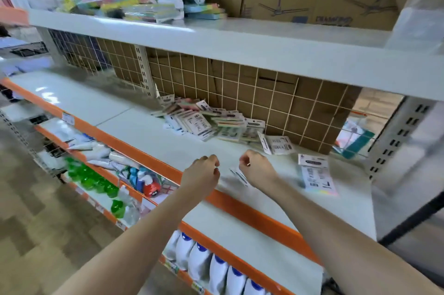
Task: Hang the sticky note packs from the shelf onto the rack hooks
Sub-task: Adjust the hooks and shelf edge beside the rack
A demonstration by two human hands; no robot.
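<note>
Two hands hover over the shelf (pixel 153 136), fingers curled, holding nothing I can make out. The pile (pixel 211 124) lies just beyond them; the right hand (pixel 255 167) is nearer than the left hand (pixel 204 173).

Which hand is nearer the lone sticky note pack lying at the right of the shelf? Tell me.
Right. The right hand hovers just left of the lone pack; the left hand is farther left, beyond the right hand.
</note>
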